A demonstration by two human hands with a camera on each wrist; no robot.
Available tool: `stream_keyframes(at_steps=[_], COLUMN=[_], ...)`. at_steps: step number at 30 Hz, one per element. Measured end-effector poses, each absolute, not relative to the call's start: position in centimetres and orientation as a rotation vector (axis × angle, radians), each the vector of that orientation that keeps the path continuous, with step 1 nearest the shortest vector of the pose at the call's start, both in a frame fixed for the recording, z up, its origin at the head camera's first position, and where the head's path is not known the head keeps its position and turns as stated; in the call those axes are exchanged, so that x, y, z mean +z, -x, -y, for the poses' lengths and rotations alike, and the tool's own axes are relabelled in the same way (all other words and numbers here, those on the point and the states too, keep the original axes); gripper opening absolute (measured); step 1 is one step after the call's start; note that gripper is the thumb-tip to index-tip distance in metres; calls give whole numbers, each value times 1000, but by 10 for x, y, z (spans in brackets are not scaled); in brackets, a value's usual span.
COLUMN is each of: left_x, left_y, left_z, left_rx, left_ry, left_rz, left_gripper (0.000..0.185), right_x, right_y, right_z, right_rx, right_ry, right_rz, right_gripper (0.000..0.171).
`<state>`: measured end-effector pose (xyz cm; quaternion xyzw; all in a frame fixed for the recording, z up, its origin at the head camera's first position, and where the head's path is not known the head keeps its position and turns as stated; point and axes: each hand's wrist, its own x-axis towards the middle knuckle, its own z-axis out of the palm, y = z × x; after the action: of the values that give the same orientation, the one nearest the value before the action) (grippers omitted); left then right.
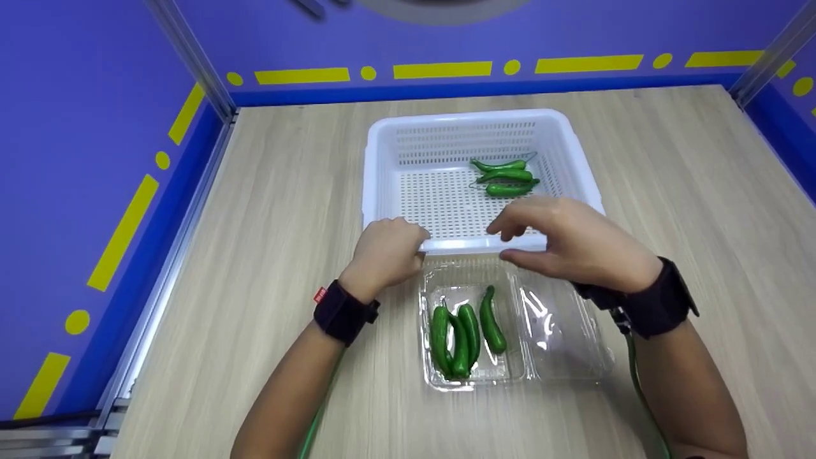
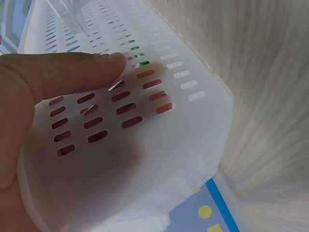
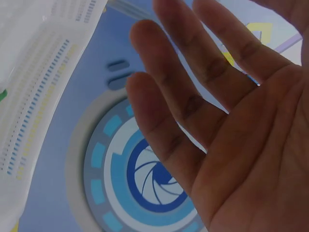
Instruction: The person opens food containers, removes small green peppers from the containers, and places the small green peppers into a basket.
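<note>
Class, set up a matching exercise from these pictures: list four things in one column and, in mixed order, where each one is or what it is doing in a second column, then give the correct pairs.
Column A
1. left hand
2. right hand
3. three green peppers
4. four green peppers

Column B
a. lying in the clear plastic clamshell box
b. open, holding nothing, above the near edge of the basket
c. lying inside the white basket
d. gripping the basket's near rim

Pairs: 1-d, 2-b, 3-c, 4-a
</note>
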<state>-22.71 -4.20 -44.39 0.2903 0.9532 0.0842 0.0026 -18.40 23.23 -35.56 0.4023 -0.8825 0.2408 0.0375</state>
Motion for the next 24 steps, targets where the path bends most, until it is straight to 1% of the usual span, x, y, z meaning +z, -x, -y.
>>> stream_keyframes(at_steps=[4,12,20,24], left_x=[-444,-443,-443,-443], left_y=[227,227,227,227], left_z=[42,42,42,42], left_rx=[257,247,216,215], left_ry=[-906,-911,-912,-923], left_rz=[-2990,-2992,-2986,-2995], left_gripper=[23,9,7,7], right_x=[-359,-365,-378,-385], right_y=[178,171,164,159], right_z=[-222,-206,-189,-180], right_rx=[702,602,516,490], right_ry=[-1276,-1350,-1438,-1480], right_rz=[2733,2780,2826,2858], right_gripper=[24,26,30,29])
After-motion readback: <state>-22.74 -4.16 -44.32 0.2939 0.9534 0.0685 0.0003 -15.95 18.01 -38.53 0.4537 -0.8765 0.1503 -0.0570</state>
